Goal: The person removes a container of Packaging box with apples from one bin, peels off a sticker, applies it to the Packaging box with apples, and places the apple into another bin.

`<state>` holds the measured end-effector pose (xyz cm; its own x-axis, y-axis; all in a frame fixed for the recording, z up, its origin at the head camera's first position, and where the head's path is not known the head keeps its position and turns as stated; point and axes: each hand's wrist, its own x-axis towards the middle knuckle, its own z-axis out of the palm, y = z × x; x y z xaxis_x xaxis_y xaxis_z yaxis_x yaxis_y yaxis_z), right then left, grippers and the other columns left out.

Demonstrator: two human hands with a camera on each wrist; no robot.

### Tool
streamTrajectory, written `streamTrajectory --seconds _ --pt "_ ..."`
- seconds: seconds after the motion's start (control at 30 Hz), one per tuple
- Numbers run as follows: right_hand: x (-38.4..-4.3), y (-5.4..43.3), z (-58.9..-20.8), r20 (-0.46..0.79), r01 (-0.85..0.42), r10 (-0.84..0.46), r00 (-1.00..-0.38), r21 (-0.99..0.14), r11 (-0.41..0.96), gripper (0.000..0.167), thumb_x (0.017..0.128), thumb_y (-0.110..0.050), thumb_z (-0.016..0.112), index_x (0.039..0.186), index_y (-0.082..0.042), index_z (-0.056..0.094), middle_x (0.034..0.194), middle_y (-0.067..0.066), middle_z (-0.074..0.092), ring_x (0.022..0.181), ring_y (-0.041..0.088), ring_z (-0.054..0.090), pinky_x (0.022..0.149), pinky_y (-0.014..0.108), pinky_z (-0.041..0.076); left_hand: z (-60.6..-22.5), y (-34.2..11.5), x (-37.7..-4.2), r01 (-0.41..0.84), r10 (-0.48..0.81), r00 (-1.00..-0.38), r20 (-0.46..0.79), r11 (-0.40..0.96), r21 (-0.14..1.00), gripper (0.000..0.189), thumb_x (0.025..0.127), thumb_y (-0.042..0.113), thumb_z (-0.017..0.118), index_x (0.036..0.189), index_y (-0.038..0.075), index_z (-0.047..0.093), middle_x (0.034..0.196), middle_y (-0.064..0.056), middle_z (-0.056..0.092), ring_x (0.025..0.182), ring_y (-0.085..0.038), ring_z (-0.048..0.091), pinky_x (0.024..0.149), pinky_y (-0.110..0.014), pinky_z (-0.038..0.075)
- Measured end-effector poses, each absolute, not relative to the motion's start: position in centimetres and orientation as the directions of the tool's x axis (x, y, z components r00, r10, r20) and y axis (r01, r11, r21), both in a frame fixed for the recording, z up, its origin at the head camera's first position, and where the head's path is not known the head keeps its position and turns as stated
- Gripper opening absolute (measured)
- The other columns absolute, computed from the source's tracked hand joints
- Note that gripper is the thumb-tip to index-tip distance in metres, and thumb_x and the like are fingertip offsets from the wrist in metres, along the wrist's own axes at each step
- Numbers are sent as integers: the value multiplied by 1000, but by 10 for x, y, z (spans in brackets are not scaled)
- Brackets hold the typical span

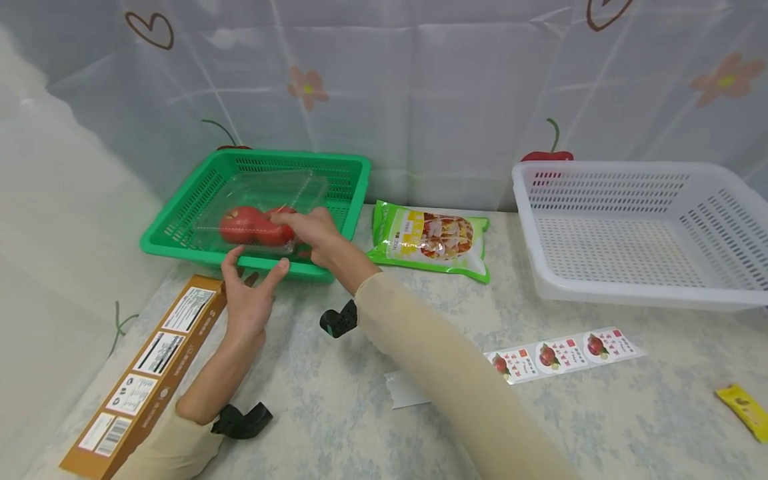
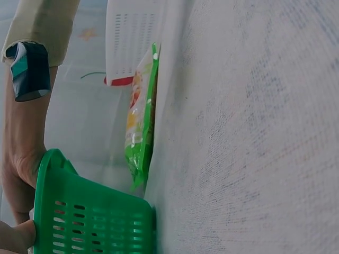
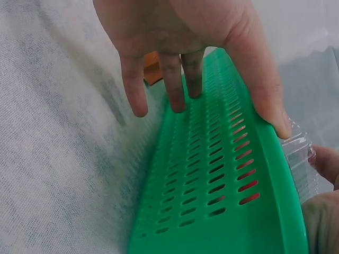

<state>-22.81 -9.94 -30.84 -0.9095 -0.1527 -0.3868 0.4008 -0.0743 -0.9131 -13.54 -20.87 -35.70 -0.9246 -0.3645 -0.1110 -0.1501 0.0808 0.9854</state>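
In the head view, a clear plastic container (image 1: 294, 183) with red apples (image 1: 242, 225) inside sits in a green basket (image 1: 159, 247). My right hand (image 1: 318, 237) reaches over the basket's near right side and grips the container, its thumb on top and most of its fingers hidden. At the basket's near rim is my left hand (image 1: 247, 303), fingers spread. The right wrist view shows the left hand (image 3: 185, 32) with its thumb touching the rim and its other fingers pointing down outside the slotted wall. Part of the container (image 3: 302, 159) shows beyond the rim there.
Right of the green basket lies a green-edged food packet (image 1: 432, 240). A white basket (image 1: 600, 297) stands farther right. A long brown box (image 1: 150, 373) lies at left. A strip of apple stickers (image 1: 564, 357) and a small yellow packet (image 1: 744, 410) are on the cloth.
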Motion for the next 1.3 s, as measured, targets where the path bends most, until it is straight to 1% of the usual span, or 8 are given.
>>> streamTrajectory --seconds 0.17,0.27,0.4,0.5,0.73,1.03,1.17,1.3 --pt "-229 -99 -307 -376 386 -118 -919 -920 -68 45 85 -26 79 118 -2 59 100 2 59 89 20 59 81 43 53 -356 -209 -136 -140 -364 -926 -103 77 987 85 87 40 74 151 28 19 155 -4 18 136 -27 25 104 -48 36" --pt "-230 -100 -307 -370 375 -95 -924 -926 -45 47 85 -25 78 121 -1 59 106 2 58 98 20 58 82 39 53 -355 -210 -136 -140 -366 -925 -102 80 987 86 87 40 75 151 27 19 155 -4 17 135 -27 25 103 -47 36" --pt "-230 -99 -307 -382 390 -129 -915 -920 -39 65 87 -27 75 140 -2 45 126 7 52 117 27 51 92 47 49 -355 -211 -135 -156 -362 -925 -116 84 984 87 87 42 74 152 28 18 156 -4 16 135 -26 24 103 -46 36" --pt "-229 -98 -307 -407 425 -183 -895 -902 -72 76 88 -29 75 148 -6 35 135 8 47 122 30 48 91 54 49 -354 -211 -134 -154 -357 -927 -115 81 985 87 87 42 74 152 28 18 156 -4 15 136 -27 24 104 -46 35" --pt "-229 -99 -306 -413 460 -311 -856 -883 -91 54 86 -27 76 129 -3 54 124 5 51 110 25 55 80 49 55 -354 -212 -131 -145 -380 -920 -97 100 984 86 87 41 75 152 32 19 155 -5 16 137 -28 24 106 -45 34" --pt "-229 -94 -303 -400 468 -291 -869 -856 -221 51 85 -24 75 126 -1 56 117 8 54 112 43 55 84 52 54 -355 -212 -131 -132 -372 -925 -84 104 986 87 86 42 75 152 33 18 157 -4 13 139 -29 23 107 -47 33" --pt "-227 -86 -293 -372 452 -305 -877 -855 -255 50 85 -23 76 126 -4 54 118 6 54 114 44 54 84 53 53 -355 -211 -131 -122 -363 -928 -81 91 988 89 87 42 74 153 32 16 159 -3 10 140 -29 21 108 -49 31" --pt "-220 -71 -276 -340 421 -310 -888 -872 -248 48 85 -24 76 123 -6 51 125 4 52 117 44 51 80 51 55 -353 -208 -133 -139 -360 -928 -99 87 986 91 86 44 74 154 31 14 158 -4 11 140 -28 22 107 -48 33"
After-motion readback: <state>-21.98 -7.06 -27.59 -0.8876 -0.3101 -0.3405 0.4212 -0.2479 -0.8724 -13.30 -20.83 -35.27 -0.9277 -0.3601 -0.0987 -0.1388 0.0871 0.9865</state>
